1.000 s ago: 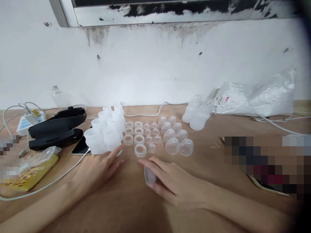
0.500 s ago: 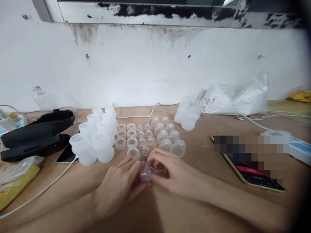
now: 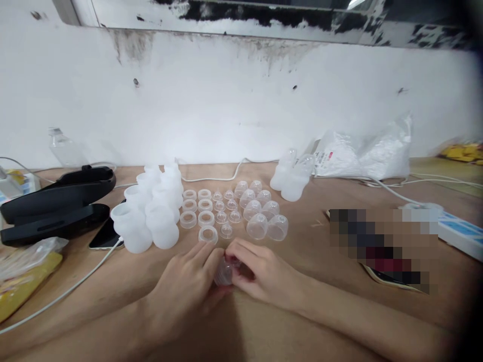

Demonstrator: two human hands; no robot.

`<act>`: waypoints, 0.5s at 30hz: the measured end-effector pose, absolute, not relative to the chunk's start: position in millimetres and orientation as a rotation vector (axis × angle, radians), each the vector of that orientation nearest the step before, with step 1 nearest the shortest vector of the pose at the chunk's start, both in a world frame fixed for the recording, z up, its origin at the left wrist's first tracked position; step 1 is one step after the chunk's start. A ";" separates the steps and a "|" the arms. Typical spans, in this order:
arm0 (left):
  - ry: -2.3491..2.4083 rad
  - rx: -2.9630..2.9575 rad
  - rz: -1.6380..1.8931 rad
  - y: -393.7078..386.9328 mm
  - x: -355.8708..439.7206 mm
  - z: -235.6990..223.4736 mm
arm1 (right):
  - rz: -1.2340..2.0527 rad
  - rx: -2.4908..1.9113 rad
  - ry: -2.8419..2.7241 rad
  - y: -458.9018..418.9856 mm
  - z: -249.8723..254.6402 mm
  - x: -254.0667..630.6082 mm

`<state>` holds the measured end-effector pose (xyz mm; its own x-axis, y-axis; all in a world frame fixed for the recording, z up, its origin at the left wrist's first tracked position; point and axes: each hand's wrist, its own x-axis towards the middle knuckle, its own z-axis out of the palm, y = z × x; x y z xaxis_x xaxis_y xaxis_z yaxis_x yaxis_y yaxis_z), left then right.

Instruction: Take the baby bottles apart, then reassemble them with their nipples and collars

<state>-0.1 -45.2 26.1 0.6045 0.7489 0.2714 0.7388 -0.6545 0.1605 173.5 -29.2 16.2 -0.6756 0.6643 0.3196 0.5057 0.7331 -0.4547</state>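
Near the table's front, my left hand (image 3: 190,274) is closed round a clear ribbed bottle collar (image 3: 223,272). My right hand (image 3: 266,274) pinches a clear bottle nipple at the collar's right side; its fingers cover most of it. Just beyond the hands lie two columns of clear collars (image 3: 206,219) and two of loose nipples (image 3: 221,217). Right of these stand several clear dome caps (image 3: 257,226). To the left, several frosted white bottles (image 3: 163,229) stand upright in rows.
Two bottles with nipples fitted (image 3: 293,182) stand at the back, beside a white plastic bag (image 3: 364,153). A partly blurred-out phone (image 3: 392,280) and a power strip (image 3: 462,231) lie right. On the left are a black case (image 3: 56,198), a dark phone (image 3: 107,236) and a white cable (image 3: 71,289).
My right fingers have moved left, closer against the collar. The nipple tip that stuck out to the right is now hidden by them. My left hand keeps its hold.
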 end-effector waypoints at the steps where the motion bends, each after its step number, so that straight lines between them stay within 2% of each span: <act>1: 1.291 2.805 0.439 -46.1 -0.4 31.9 | 0.458 -0.881 -2.449 -28.3 19.0 174.6; 5: 1.356 2.921 0.213 -44.9 -8.5 53.9 | 0.296 -0.935 -2.349 -18.4 44.4 185.9; 9: 1.593 3.147 0.212 -36.2 -19.7 59.9 | -0.207 -1.105 -2.538 0.7 66.6 194.9; 12: 1.656 3.265 0.061 -30.4 -22.0 54.0 | -0.511 -1.153 -2.766 13.0 64.2 190.0; 15: 1.676 3.311 -0.009 -27.6 -21.2 44.8 | -0.608 -1.178 -2.868 19.6 54.2 180.9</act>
<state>-21.2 -27.6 44.8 0.6243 0.7436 0.2395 0.7410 -0.4665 -0.4829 180.9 19.6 54.2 -0.7217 0.6804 0.1273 0.6735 0.6478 0.3560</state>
